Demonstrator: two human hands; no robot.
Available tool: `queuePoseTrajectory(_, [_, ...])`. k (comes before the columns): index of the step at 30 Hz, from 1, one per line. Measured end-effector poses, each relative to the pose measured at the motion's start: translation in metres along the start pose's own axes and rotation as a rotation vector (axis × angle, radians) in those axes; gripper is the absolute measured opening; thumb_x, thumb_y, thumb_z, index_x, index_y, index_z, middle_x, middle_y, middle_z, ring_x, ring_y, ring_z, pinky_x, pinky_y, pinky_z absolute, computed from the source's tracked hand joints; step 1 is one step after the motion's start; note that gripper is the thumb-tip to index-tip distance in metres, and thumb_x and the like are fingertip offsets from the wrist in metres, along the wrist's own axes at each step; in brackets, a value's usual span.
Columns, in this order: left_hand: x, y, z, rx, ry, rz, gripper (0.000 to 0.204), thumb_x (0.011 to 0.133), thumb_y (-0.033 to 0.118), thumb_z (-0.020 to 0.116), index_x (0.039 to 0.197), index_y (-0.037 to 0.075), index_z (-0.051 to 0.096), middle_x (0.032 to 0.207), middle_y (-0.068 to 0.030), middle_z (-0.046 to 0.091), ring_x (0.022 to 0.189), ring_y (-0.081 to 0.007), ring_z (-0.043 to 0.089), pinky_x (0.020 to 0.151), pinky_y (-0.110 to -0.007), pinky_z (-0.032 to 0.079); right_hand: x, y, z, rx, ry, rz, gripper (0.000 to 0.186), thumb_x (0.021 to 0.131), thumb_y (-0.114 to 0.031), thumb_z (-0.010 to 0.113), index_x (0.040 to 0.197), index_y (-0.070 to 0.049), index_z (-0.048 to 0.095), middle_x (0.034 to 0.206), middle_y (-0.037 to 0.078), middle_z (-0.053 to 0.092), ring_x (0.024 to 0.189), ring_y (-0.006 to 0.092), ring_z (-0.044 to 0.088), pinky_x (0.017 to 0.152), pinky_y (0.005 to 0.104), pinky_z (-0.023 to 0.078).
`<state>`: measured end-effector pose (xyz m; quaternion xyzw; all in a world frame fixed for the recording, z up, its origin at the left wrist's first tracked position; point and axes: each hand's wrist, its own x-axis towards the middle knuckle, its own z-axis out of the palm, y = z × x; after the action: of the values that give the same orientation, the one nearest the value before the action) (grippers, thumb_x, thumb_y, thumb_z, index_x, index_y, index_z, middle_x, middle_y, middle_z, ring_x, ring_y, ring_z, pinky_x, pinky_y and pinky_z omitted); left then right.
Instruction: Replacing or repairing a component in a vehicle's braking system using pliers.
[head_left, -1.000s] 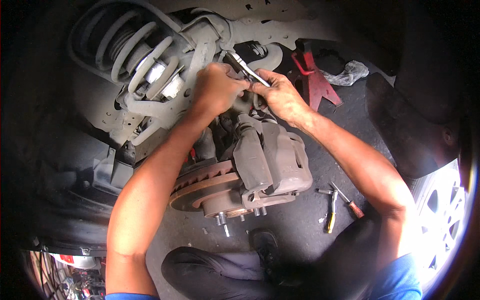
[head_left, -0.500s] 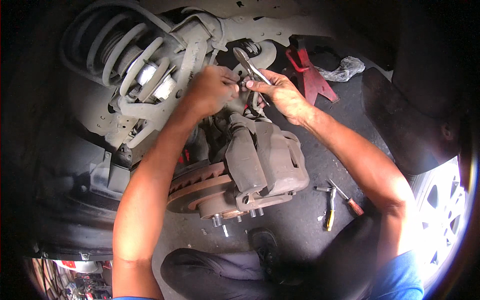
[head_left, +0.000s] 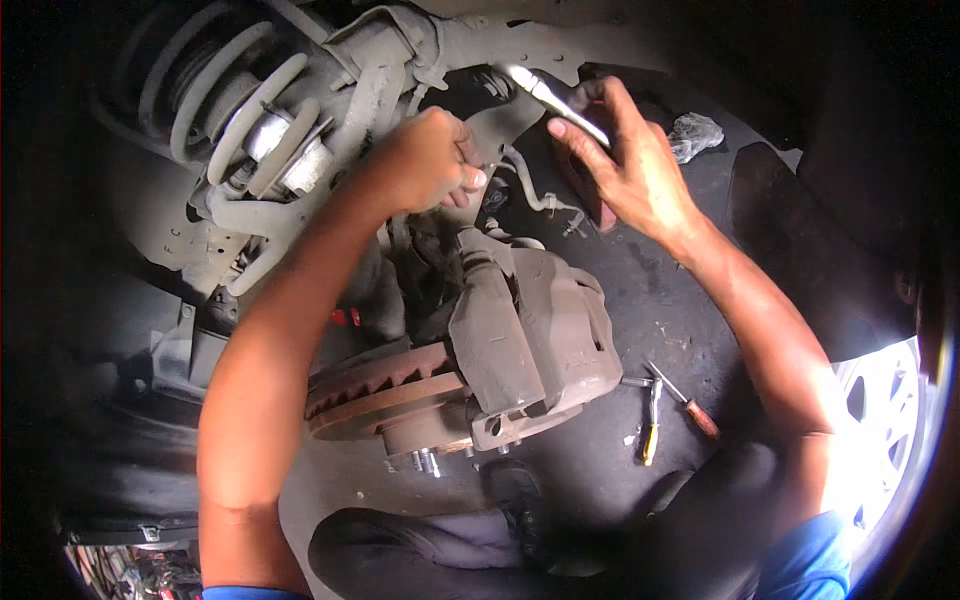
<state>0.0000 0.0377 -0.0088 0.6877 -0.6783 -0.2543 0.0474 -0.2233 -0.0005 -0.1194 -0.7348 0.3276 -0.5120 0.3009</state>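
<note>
My left hand (head_left: 435, 165) is closed in a pinch beside the suspension arm. What its fingertips hold, if anything, cannot be made out. Silver pliers (head_left: 565, 112) are gripped in my right hand (head_left: 640, 170), with their head angled up to the left, apart from the car parts. Between and below my hands, a thin dusty hose (head_left: 528, 185) with a metal bracket end runs above the caliper. The dusty brake caliper (head_left: 565, 320) sits over the rusty brake disc (head_left: 380, 395), below both hands.
A coil spring with its strut (head_left: 265, 140) stands at the upper left. On the dark floor lie a yellow-handled tool (head_left: 652, 430) and a red-handled screwdriver (head_left: 700, 415). Crumpled clear plastic (head_left: 695, 135) lies beyond my right hand. A wheel (head_left: 885, 430) is at the right.
My right hand has moved up and right with the pliers, away from my left hand and the hose. My left hand stays closed near the same place. The view has shifted slightly.
</note>
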Motion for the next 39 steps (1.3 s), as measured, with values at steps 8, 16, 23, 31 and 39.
queuePoseTrajectory(8, [0.003,0.001,-0.001,0.036,0.003,0.054,0.025,0.086,0.004,0.076,0.105,-0.012,0.069,0.084,-0.0174,0.074,0.067,-0.02,0.073,0.058,-0.031,0.057,-0.018,0.013,-0.015,-0.584,-0.159,-0.484,0.028,0.1,-0.032,0.066,0.115,-0.01,0.058,0.097,0.015,0.065,0.094,0.0384,0.065,0.084,0.0486,0.053])
queuePoseTrajectory(16, [0.002,0.001,0.001,0.072,0.002,0.082,0.019,0.086,0.004,0.077,0.099,-0.01,0.071,0.081,-0.0148,0.073,0.064,-0.0172,0.07,0.057,-0.031,0.055,-0.028,0.018,-0.009,-0.772,-0.209,-0.433,0.024,0.101,-0.034,0.064,0.119,-0.019,0.068,0.114,0.015,0.064,0.112,0.0377,0.06,0.095,0.0518,0.048])
queuePoseTrajectory(23, [0.001,0.0,0.002,0.08,0.001,0.079,0.017,0.086,0.004,0.078,0.095,-0.008,0.07,0.079,-0.0135,0.072,0.064,-0.0163,0.069,0.058,-0.03,0.055,-0.028,0.016,-0.005,-0.801,-0.191,-0.42,0.024,0.101,-0.034,0.063,0.118,-0.018,0.07,0.115,0.017,0.063,0.112,0.0386,0.061,0.094,0.0523,0.048])
queuePoseTrajectory(31, [0.004,-0.004,0.001,0.094,-0.002,0.098,0.015,0.086,0.004,0.077,0.093,-0.008,0.07,0.078,-0.0121,0.072,0.065,-0.015,0.068,0.057,-0.029,0.053,-0.026,0.018,-0.004,-0.841,-0.161,-0.448,0.026,0.1,-0.039,0.062,0.116,-0.02,0.07,0.115,0.015,0.065,0.112,0.0352,0.061,0.093,0.0507,0.047])
queuePoseTrajectory(39, [0.0,0.0,-0.002,0.121,-0.015,0.137,0.014,0.084,0.001,0.075,0.094,-0.008,0.07,0.078,-0.0121,0.072,0.068,-0.0152,0.068,0.06,-0.031,0.054,-0.024,0.021,-0.003,-0.84,-0.156,-0.472,0.029,0.1,-0.044,0.06,0.114,-0.021,0.069,0.113,0.013,0.065,0.11,0.0343,0.062,0.093,0.0491,0.049])
